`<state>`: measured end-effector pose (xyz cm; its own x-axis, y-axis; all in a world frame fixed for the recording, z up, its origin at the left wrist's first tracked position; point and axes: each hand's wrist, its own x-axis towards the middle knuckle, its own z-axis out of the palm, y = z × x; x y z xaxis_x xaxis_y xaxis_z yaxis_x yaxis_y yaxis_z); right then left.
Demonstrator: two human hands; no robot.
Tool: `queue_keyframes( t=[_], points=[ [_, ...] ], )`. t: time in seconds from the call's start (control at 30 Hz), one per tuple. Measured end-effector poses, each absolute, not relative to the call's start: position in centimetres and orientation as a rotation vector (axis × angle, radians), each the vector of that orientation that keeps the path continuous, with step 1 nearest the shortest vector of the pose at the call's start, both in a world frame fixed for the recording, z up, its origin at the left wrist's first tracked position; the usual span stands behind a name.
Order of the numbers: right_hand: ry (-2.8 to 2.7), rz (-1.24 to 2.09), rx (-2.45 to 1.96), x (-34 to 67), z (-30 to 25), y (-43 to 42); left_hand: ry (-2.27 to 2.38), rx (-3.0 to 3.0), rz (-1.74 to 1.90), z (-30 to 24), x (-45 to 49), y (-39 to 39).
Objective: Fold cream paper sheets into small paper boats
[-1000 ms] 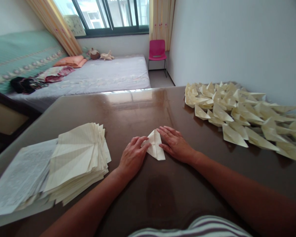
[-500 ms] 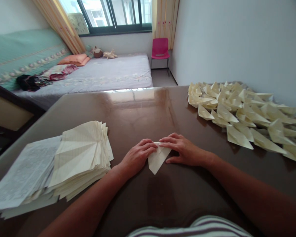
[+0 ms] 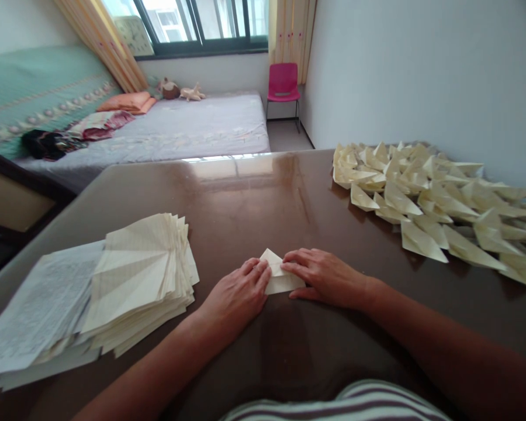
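Observation:
A small folded sheet of cream paper [image 3: 284, 285] lies on the brown table in front of me, its pointed end facing away and a straight edge towards me. My left hand [image 3: 241, 289] presses on its left side, fingers together. From the right, my right hand [image 3: 326, 275] grips the paper, fingertips on top and thumb at the near edge. The fingers cover parts of both sides. To the left lies a thick stack of creased cream paper sheets [image 3: 131, 269]. Many folded paper boats [image 3: 421, 181] crowd the far right of the table.
Grey printed sheets [image 3: 48, 304] lie under and beside the cream stack. The glossy brown table [image 3: 245, 204] ends at a far edge, with a bed [image 3: 201, 126] and a pink chair [image 3: 283, 82] beyond. A white wall [image 3: 421, 70] runs along the right.
The paper's point faced me before and now faces away, with the straight edge nearer me. Both hands have shifted slightly towards me and still hold the paper. The view has tilted a little.

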<state>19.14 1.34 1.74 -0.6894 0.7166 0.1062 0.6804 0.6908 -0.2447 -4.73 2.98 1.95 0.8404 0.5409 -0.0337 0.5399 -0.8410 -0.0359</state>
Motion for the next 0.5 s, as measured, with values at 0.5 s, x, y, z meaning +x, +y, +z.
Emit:
queue_keyframes(
  t=[0.5],
  points=[
    [-2.714, -0.001, -1.183, 17.0, 1.4, 0.1, -0.85, -2.851, 0.217, 2.0, -4.2, 2.1]
  ],
)
